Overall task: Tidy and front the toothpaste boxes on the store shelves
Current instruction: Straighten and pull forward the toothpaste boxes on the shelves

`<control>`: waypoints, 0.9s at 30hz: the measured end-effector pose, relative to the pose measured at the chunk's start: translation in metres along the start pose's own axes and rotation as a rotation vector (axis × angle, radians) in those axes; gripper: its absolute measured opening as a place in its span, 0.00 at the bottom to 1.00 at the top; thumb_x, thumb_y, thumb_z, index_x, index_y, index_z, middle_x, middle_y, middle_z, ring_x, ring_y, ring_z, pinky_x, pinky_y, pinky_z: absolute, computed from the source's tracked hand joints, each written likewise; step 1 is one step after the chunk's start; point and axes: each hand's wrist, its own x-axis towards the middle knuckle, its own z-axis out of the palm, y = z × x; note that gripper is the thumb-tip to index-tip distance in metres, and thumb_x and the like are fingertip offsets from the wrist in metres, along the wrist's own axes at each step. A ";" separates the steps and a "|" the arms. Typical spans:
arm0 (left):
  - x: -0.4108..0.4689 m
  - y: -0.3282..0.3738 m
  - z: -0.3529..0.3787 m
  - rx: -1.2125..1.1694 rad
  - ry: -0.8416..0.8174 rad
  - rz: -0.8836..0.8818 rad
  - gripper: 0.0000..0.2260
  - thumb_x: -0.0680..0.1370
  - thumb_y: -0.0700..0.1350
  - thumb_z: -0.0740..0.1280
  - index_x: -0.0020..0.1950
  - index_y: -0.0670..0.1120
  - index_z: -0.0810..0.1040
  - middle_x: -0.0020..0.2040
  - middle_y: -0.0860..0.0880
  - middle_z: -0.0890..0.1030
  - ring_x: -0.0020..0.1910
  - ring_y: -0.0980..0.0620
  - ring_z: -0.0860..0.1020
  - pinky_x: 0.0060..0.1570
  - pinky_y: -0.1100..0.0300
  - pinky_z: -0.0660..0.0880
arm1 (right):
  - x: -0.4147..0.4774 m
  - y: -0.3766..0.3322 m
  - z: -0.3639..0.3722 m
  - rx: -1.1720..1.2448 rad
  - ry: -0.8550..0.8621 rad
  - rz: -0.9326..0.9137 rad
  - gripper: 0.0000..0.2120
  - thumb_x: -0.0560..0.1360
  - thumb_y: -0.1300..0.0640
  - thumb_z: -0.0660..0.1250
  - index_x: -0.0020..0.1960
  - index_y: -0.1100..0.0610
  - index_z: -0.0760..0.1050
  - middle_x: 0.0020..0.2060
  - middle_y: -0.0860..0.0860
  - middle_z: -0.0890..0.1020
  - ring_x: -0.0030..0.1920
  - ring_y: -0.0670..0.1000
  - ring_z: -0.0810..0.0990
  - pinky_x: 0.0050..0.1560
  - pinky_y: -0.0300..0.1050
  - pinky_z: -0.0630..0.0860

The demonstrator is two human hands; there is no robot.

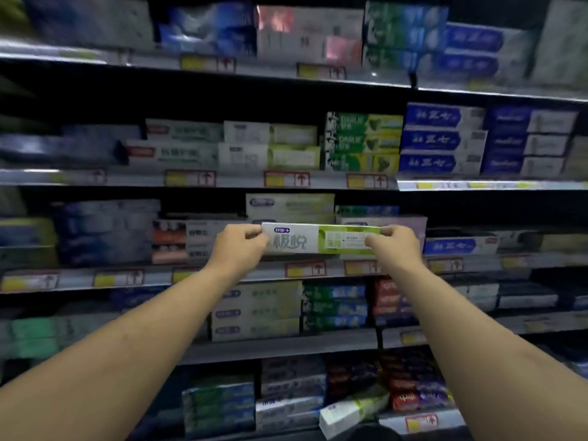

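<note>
A white and lime-green toothpaste box [313, 239] is held level, face out, at the front of the third shelf. My left hand [239, 247] grips its left end and my right hand [394, 246] grips its right end. Behind and above it lies a matching white-green box [289, 203] on a stack. To its left are white boxes with orange ends [181, 238]. A purple-tinted box [410, 222] sits behind my right hand.
Shelves above and below carry rows of toothpaste boxes: green-yellow ones [362, 141], blue-white ones [440, 138]. Price tags [305, 269] line the shelf edges. On the lowest shelf a white-green box [353, 410] lies tilted, sticking out of its row.
</note>
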 end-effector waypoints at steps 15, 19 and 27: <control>0.038 0.076 -0.085 -0.199 0.191 0.053 0.08 0.77 0.50 0.67 0.46 0.51 0.87 0.50 0.53 0.85 0.56 0.48 0.79 0.62 0.47 0.76 | 0.014 -0.114 -0.002 0.203 -0.044 -0.153 0.20 0.74 0.59 0.65 0.66 0.59 0.77 0.55 0.55 0.83 0.51 0.51 0.79 0.47 0.49 0.80; 0.055 0.084 -0.092 -0.231 0.240 0.007 0.07 0.73 0.45 0.69 0.36 0.50 0.85 0.46 0.52 0.84 0.54 0.44 0.80 0.61 0.45 0.77 | 0.029 -0.134 0.004 0.219 -0.023 -0.141 0.11 0.71 0.63 0.64 0.48 0.69 0.78 0.39 0.57 0.77 0.41 0.55 0.73 0.47 0.60 0.80; 0.125 0.093 -0.114 -0.180 0.227 0.059 0.09 0.73 0.39 0.68 0.42 0.51 0.86 0.46 0.51 0.85 0.51 0.49 0.81 0.56 0.50 0.80 | 0.089 -0.172 0.035 0.293 -0.053 -0.186 0.12 0.72 0.63 0.64 0.52 0.65 0.82 0.49 0.62 0.83 0.47 0.54 0.78 0.55 0.57 0.80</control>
